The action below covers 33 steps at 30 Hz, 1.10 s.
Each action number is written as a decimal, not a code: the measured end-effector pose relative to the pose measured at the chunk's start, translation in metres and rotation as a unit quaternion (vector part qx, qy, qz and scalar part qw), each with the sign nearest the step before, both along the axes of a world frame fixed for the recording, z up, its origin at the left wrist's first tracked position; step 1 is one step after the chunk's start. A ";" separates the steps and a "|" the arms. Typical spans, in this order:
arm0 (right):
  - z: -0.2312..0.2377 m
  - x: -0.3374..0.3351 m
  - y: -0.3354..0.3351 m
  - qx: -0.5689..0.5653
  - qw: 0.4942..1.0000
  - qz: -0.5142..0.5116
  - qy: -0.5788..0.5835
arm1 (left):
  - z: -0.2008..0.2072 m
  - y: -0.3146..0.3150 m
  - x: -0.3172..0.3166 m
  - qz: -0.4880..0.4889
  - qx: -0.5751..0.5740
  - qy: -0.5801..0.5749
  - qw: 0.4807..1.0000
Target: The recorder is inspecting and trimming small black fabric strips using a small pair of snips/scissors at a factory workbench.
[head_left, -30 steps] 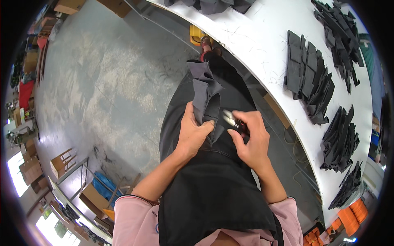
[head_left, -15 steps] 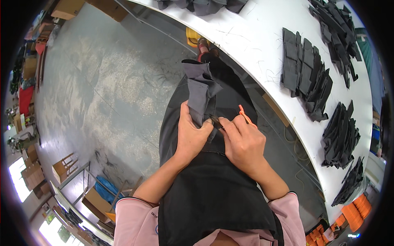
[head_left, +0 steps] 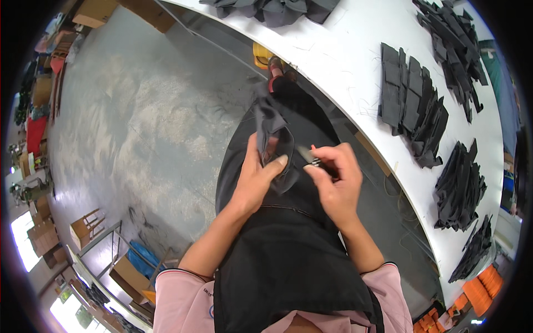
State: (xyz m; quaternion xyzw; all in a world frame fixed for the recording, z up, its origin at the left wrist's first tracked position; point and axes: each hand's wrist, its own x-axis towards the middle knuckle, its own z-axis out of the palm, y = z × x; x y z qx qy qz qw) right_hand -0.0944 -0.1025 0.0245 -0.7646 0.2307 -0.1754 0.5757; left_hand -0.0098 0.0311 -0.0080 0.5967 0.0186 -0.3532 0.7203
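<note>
My left hand (head_left: 256, 176) grips a dark grey fabric piece (head_left: 268, 123) between thumb and fingers, above my black apron (head_left: 288, 244). The piece is folded over, blurred at its upper end, and hangs partly below my thumb. Just to the right, my right hand (head_left: 340, 180) is closed round a pair of small thread snips (head_left: 305, 155). Their short metal blade points up and left toward the fabric, apart from it. A bit of orange shows near the blade; the handle is mostly hidden in my fingers.
A white table (head_left: 355, 105) curves along the right, with several stacks of dark fabric pieces (head_left: 413, 97) and loose threads. Its metal frame runs under the edge. A yellow object (head_left: 261, 55) lies by my foot. Cardboard boxes (head_left: 130, 280) stand at lower left.
My right hand has moved away to the right from the fabric with the thread snips, whose blade now shows. The fabric in my left hand has swung and bent open.
</note>
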 end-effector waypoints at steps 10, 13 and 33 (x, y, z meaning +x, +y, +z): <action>-0.022 0.005 0.030 0.277 0.960 0.024 -0.031 | 0.002 0.001 0.019 -0.039 -0.158 0.117 0.980; -0.033 -0.006 0.032 0.152 0.987 0.044 -0.034 | -0.001 0.000 0.022 -0.002 -0.209 0.178 0.962; -0.009 -0.017 0.039 -0.129 0.986 0.102 -0.015 | -0.004 0.011 0.025 0.052 -0.327 0.262 0.906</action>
